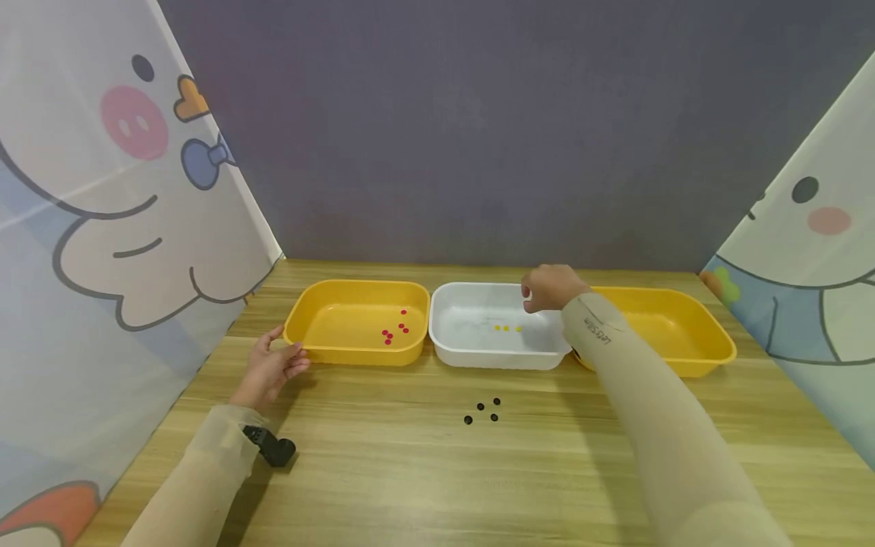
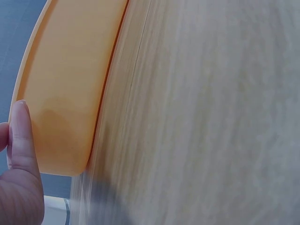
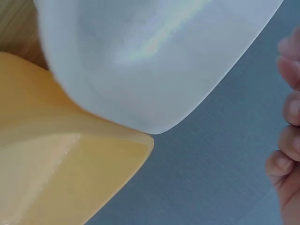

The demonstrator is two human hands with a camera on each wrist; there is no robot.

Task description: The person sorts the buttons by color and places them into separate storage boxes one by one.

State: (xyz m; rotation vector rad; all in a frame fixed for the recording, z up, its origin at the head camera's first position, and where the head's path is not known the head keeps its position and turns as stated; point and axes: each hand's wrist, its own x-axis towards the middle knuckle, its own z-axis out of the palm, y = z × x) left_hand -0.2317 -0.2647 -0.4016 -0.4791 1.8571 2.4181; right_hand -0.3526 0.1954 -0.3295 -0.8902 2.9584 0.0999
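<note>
My left hand (image 1: 269,368) grips the front left corner of a yellow tray (image 1: 355,355); the left wrist view shows one finger (image 2: 22,140) along the tray's outer wall, its tip at the rim. Several small red buttons (image 1: 390,336) lie in that tray. High over the back right of the white tray (image 1: 495,360) is my right hand (image 1: 552,289), fingers curled in. Its fingertips (image 3: 285,161) show at the edge of the right wrist view, with nothing visible between them. Three small yellow buttons (image 1: 506,328) lie in the white tray.
Another yellow tray (image 1: 673,363) stands at the right, partly behind my right forearm, its rim against the white tray. Several black buttons (image 1: 481,406) lie on the wooden table (image 1: 410,456) in front of the white tray. A grey wall (image 1: 478,137) rises behind.
</note>
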